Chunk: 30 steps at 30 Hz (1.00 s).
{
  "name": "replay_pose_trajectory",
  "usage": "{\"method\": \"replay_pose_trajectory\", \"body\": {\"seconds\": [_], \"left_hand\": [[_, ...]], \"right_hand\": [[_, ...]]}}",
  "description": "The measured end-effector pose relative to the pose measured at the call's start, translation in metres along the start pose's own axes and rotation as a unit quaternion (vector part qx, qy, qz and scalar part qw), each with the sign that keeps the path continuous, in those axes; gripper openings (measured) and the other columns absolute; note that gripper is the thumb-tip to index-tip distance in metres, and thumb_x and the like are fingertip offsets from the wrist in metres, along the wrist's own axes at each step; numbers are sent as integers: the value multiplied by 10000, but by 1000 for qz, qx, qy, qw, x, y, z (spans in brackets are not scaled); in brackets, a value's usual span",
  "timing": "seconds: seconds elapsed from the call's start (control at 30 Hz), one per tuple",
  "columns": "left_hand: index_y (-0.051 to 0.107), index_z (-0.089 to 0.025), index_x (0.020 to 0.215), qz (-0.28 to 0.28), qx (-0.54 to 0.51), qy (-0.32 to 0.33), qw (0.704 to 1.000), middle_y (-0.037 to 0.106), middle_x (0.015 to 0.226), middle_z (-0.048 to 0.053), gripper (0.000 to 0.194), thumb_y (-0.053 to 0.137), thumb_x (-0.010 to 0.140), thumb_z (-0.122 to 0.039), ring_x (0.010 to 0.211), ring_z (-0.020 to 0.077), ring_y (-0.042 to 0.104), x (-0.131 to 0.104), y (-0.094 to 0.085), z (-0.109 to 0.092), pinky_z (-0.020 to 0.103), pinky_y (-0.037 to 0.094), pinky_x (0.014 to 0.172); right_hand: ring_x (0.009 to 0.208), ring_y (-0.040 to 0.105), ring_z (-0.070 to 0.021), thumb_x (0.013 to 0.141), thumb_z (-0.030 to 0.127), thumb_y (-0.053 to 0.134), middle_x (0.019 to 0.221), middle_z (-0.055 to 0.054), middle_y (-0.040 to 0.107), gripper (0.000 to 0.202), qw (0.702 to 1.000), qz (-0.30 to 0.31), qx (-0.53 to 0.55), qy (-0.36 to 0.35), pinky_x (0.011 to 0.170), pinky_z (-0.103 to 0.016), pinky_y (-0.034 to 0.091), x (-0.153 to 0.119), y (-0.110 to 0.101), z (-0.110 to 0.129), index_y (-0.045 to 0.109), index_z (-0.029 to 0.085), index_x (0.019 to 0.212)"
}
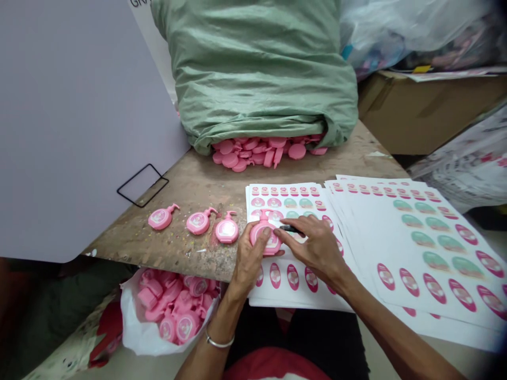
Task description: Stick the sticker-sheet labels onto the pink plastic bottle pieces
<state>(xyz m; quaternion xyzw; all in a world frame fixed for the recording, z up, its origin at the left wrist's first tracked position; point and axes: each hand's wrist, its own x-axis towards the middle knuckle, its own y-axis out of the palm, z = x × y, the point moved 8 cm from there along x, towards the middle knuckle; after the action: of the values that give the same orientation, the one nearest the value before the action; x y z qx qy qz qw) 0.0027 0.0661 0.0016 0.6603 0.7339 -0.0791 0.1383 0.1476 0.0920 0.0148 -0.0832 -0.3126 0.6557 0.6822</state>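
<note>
left hand (249, 256) grasps a pink pump bottle (258, 230) over the front sheet stack (277, 298), left of the stack's middle, nozzle pointing to the back edge of the table (190, 182). thumb lies across the round face, fingers wrap the left side and underside. right hand (320, 245) pinches a slim black tool (292, 229), fingertips right by the bottle's right side. can't tell what sort of tip it has, or if it touches the label.

handling notes, my judgement: the left grip wants to be firm enough that the body can't roll, with no squeeze on the pump. the thumb does best off the label rim, since it hides part of it. small wrist turns beat big reaches; the tool works best at a shallow angle, light pressure, short strokes, pointed away from the left thumb. main risks: scratched pink plastic, a lifted or creased label edge, a nicked thumb, printed ovals on the sheets below getting marked. both forearms pass over the table's front edge, so bracing the wrists helps. three labelled bottles (198, 222) lie toward the table's front-left edge, clear of the elbows.
</note>
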Motion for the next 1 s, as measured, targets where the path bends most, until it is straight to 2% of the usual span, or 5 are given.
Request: {"method": "replay_pose_trajectory", "body": {"seconds": [0.17, 0.37, 0.57, 0.77, 1.0], "left_hand": [[616, -173, 1054, -138, 178, 46, 973, 619, 1125, 119, 361, 510, 870, -465, 1129, 258, 552, -3, -24, -4, 382, 434, 983], [615, -185, 849, -200, 259, 110, 938, 632, 771, 49, 313, 521, 853, -483, 740, 205, 585, 11, -63, -14, 300, 464, 718], [632, -178, 994, -279, 462, 129, 832, 655, 775, 85, 349, 457, 889, -461, 711, 251, 600, 29, -107, -32, 345, 438, 677], [660, -141, 1056, -302, 580, 277, 704, 556, 1164, 182, 322, 491, 883, -355, 1092, 336, 500, 12, -95, -68, 476, 416, 904], [651, -197, 1067, -73, 353, 253, 898, 574, 1209, 130, 336, 687, 760, -329, 1164, 290, 514, 32, -41, -74, 439, 426, 983]], "right_hand": [[964, 587, -278, 826, 531, 570, 1101, -147, 649, 591, 999, -27, -14, 10, 820, -426, 463, -3, 15, 4, 518, 151, 1275], [923, 638, -263, 816, 566, 545, 1006, -117, 692, 544, 988, 12, -11, 152, 764, -379, 477, 65, 35, -74, 555, 174, 1194], [914, 659, -271, 813, 538, 539, 958, -160, 712, 459, 965, -3, -88, 247, 706, -312, 437, 172, 58, -122, 684, 148, 1005], [879, 655, -283, 858, 321, 450, 940, -211, 698, 358, 963, -5, -125, 240, 674, -308, 398, 181, 52, -130, 698, 105, 999], [608, 514, -132, 857, 390, 504, 666, -1, 615, 273, 966, 256, -8, 26, 574, -234, 367, 113, -12, -68, 662, 187, 767]]}}
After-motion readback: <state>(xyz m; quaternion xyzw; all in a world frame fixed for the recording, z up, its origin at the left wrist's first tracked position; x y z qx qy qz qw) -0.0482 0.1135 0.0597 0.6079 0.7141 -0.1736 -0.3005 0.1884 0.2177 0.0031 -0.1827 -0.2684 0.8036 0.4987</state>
